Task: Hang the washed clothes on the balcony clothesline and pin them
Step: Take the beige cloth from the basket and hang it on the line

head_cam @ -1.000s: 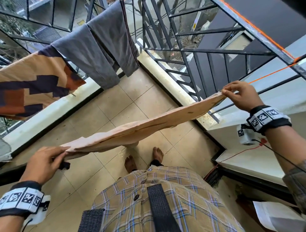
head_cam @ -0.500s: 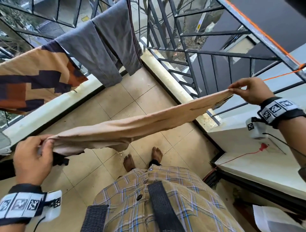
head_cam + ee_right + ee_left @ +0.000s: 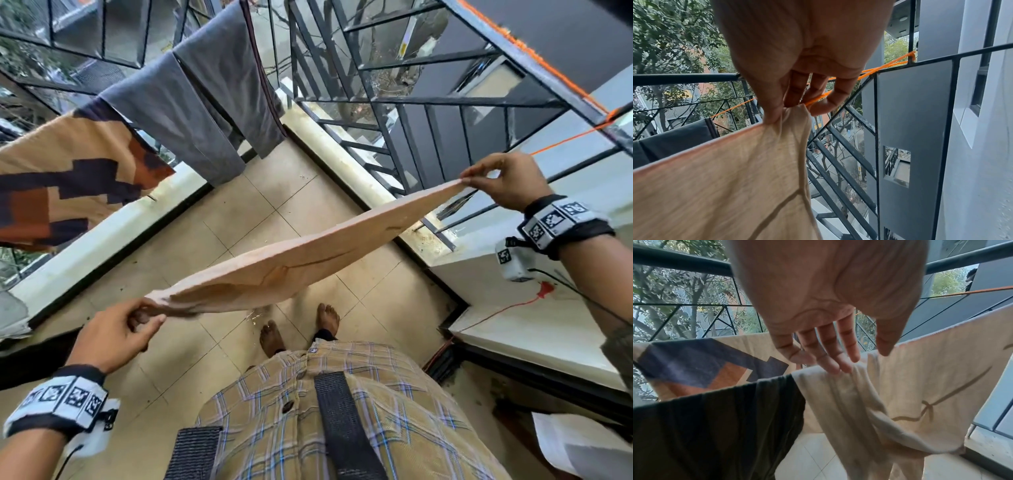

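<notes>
A beige cloth point(image 3: 291, 267) is stretched almost flat between my two hands above the balcony floor. My left hand point(image 3: 147, 317) pinches its bunched left end between thumb and fingers; in the left wrist view the left hand point(image 3: 863, 360) lies on the folded beige cloth point(image 3: 920, 386). My right hand point(image 3: 467, 180) pinches the far corner up by the orange clothesline point(image 3: 565, 140). In the right wrist view the right hand point(image 3: 793, 112) holds the corner of the beige cloth point(image 3: 715, 178) against the orange clothesline point(image 3: 879, 68). No pins are in view.
Grey garments point(image 3: 205, 113) and a patterned brown-and-navy cloth point(image 3: 68, 171) hang along the left side. A dark garment point(image 3: 715, 426) hangs right beside my left hand. The black metal railing point(image 3: 411, 102) encloses the balcony. A white ledge point(image 3: 548, 325) lies at the right.
My left hand has changed its hold on the cloth's left end to a thumb-and-finger pinch. The cloth now hangs straighter and tauter. My right hand keeps its pinch at the corner.
</notes>
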`<action>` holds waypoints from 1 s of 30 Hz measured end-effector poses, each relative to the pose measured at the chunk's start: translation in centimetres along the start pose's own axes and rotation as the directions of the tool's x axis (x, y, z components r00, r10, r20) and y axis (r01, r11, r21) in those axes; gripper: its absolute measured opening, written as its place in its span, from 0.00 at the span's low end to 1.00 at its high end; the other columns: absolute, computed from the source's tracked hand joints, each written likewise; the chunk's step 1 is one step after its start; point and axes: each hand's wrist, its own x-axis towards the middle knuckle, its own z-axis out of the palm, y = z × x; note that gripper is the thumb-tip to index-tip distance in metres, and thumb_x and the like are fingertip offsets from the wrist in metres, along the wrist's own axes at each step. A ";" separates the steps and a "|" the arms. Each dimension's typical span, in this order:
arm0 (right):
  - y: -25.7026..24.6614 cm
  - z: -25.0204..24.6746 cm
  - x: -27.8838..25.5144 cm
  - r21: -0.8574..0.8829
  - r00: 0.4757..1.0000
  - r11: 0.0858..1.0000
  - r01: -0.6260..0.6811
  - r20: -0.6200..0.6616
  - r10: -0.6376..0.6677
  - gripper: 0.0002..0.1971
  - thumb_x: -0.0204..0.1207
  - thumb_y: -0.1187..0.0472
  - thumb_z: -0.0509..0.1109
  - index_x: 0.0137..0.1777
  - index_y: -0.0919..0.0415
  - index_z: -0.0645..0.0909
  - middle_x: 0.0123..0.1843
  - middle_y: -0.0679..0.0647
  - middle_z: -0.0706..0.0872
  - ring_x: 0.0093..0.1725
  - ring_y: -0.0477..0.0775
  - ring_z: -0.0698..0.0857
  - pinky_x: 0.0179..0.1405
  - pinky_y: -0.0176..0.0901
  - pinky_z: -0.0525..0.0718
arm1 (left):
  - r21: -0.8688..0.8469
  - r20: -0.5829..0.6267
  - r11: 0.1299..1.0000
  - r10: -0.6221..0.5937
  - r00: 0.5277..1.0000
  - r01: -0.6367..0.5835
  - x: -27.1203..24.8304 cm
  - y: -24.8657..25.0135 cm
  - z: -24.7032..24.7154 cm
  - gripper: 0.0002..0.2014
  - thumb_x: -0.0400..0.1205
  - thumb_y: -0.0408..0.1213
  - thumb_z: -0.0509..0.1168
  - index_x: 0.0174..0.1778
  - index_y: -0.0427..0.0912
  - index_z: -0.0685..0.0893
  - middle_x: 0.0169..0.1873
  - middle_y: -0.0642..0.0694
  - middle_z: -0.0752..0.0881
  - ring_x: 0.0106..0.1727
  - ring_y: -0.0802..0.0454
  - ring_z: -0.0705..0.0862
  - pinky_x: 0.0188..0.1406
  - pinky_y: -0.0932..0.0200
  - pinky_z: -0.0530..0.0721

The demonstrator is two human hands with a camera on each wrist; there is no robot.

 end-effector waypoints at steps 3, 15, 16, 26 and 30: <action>-0.1 -0.1 -0.1 0.021 1.000 1.000 -0.011 0.005 0.011 0.07 0.72 0.59 0.79 0.49 0.58 0.92 0.43 0.57 0.90 0.43 0.55 0.86 0.40 0.25 0.74 | 0.176 -0.030 0.984 0.046 0.998 -0.040 1.7 -0.2 -0.2 0.23 0.71 0.34 0.81 0.61 0.47 0.85 0.46 0.42 0.84 0.47 0.39 0.82 0.48 0.45 0.79; -2.3 -1.2 1.0 -0.140 0.999 0.989 0.048 -0.012 -0.051 0.10 0.80 0.57 0.72 0.56 0.59 0.90 0.51 0.61 0.91 0.51 0.65 0.87 0.52 0.53 0.83 | 0.172 -0.154 0.982 0.108 0.982 -0.081 6.0 -7.1 -2.3 0.13 0.86 0.52 0.59 0.62 0.62 0.84 0.50 0.43 0.92 0.51 0.37 0.89 0.52 0.38 0.86; -2.7 -1.5 1.3 -0.136 0.997 0.989 0.058 -0.050 -0.065 0.10 0.80 0.57 0.72 0.56 0.59 0.90 0.51 0.61 0.91 0.51 0.65 0.87 0.51 0.53 0.83 | 0.194 -0.156 0.976 0.133 0.979 -0.102 5.7 -6.1 -3.6 0.12 0.87 0.48 0.59 0.61 0.56 0.86 0.46 0.42 0.92 0.48 0.36 0.89 0.48 0.38 0.86; -1.3 -1.1 1.5 -0.059 0.978 0.994 0.095 -0.180 -0.104 0.09 0.77 0.59 0.75 0.53 0.61 0.91 0.48 0.61 0.90 0.47 0.62 0.85 0.46 0.41 0.74 | 0.070 -0.193 0.993 0.109 0.975 -0.097 3.4 -4.6 -4.9 0.13 0.83 0.42 0.59 0.56 0.51 0.88 0.44 0.42 0.91 0.47 0.36 0.88 0.47 0.38 0.84; -0.9 -0.3 0.9 -0.054 0.978 0.996 0.076 -0.189 -0.085 0.09 0.76 0.59 0.75 0.52 0.61 0.91 0.47 0.61 0.90 0.46 0.62 0.85 0.46 0.43 0.77 | 0.113 -0.238 0.989 0.124 0.963 -0.099 3.0 -6.4 -2.4 0.17 0.77 0.45 0.60 0.55 0.49 0.91 0.47 0.44 0.91 0.50 0.38 0.87 0.53 0.37 0.85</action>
